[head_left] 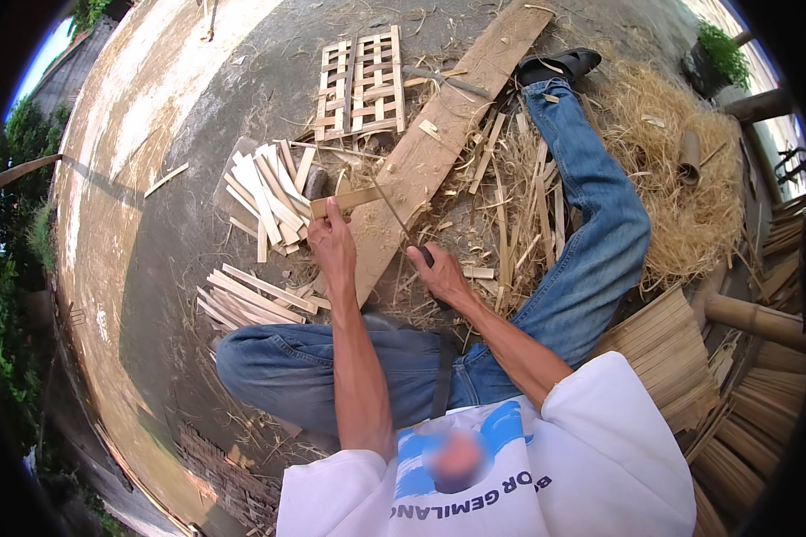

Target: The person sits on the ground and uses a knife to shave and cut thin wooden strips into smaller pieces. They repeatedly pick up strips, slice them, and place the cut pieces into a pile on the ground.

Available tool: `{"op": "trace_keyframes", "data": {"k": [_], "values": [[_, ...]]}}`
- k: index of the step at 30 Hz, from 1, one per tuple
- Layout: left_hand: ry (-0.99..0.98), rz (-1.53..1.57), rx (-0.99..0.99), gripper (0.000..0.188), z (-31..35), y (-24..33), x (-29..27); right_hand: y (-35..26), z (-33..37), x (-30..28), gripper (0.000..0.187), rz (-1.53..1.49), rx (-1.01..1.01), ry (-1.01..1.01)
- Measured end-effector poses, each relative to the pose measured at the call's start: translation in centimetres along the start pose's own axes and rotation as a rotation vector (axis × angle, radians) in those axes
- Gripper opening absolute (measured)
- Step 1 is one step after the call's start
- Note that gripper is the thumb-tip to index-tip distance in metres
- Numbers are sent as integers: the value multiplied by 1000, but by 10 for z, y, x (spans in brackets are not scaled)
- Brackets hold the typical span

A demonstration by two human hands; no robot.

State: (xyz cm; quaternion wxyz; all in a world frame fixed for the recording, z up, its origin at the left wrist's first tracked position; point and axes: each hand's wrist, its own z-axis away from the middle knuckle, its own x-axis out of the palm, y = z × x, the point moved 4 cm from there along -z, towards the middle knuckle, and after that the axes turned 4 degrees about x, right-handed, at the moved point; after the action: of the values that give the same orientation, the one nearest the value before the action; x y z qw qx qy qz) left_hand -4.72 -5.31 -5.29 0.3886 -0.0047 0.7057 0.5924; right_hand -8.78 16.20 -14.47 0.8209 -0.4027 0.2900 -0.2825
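My left hand (332, 240) is closed on one end of a short flat bamboo strip (351, 201), whose far end lies over a long wooden plank (439, 134). In my right hand (442, 274) is a knife (394, 211) with a dark handle and a long thin blade. The blade slants up and left, its tip at the strip's right end; whether it cuts into the strip I cannot tell. Left of the plank is a pile of pale split strips (267, 192), and a second bundle of strips (251, 294) lies nearer my bent knee.
A woven slatted lattice (360, 82) lies beyond the piles. Shavings (681, 188) heap up on the right beside a bamboo tube (689, 157). Longer strips (546, 192) lie by my outstretched leg. Slatted bamboo (667, 358) and thick poles (757, 322) stand close at the right.
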Motion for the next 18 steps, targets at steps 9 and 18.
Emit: {"op": "trace_keyframes", "data": {"k": [9,18], "values": [[-120,46,-16,51,-7,5,-23,-15,7,-25,54,41,19,85],[-436,356,-34,45,19,50,-21,-49,19,-48,41,-262,-115,39]]}}
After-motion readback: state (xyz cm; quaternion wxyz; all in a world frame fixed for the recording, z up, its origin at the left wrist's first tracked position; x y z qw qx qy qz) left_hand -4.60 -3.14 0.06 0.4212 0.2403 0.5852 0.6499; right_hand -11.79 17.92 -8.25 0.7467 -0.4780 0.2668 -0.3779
